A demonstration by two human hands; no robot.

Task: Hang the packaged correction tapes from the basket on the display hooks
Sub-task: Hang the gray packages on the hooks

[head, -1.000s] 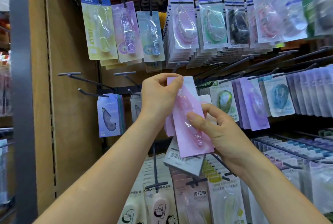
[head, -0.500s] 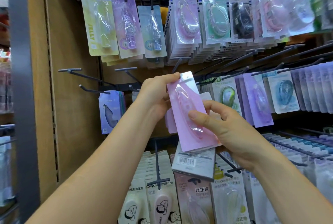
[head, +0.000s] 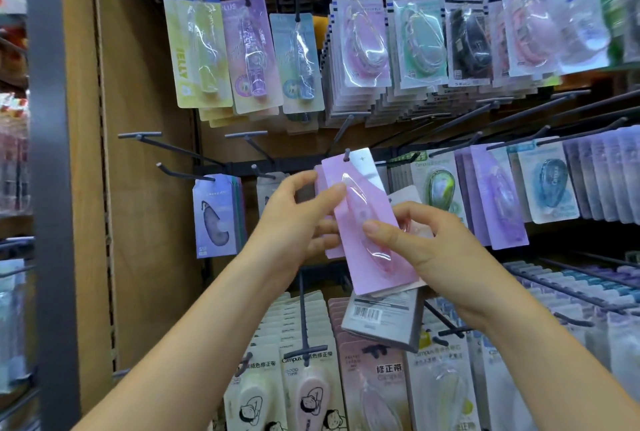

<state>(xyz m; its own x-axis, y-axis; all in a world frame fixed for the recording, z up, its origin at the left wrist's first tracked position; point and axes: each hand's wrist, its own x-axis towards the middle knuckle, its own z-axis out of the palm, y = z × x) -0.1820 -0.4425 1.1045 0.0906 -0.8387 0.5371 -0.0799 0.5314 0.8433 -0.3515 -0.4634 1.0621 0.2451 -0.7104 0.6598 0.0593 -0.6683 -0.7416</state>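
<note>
Left grip (head: 294, 219): thumb and fingers pinch the left edge of the pink correction tape pack (head: 375, 198), with the thumb on its front.
Right grip (head: 429, 250): the thumb presses the pack's clear blister and the fingers curl behind it. More packs sit fanned behind, and a grey barcode pack (head: 381, 321) shows just below the hand.
Pink correction tape pack: held tilted between both hands, its top hole at the tip of a dark display hook (head: 346, 153).
Room: to the left, bare hooks (head: 138, 136) jut from the wooden back panel (head: 145, 222). Stocked hooks crowd the right side and the rows above and below.
Writing: "Campus" and "修正带" on the lower-row packs (head: 374, 378); "Campus" on the green pack (head: 440, 188) just to the right; "PLUS" and "JELLY" on the yellow pack (head: 194, 49), upper left.
</note>
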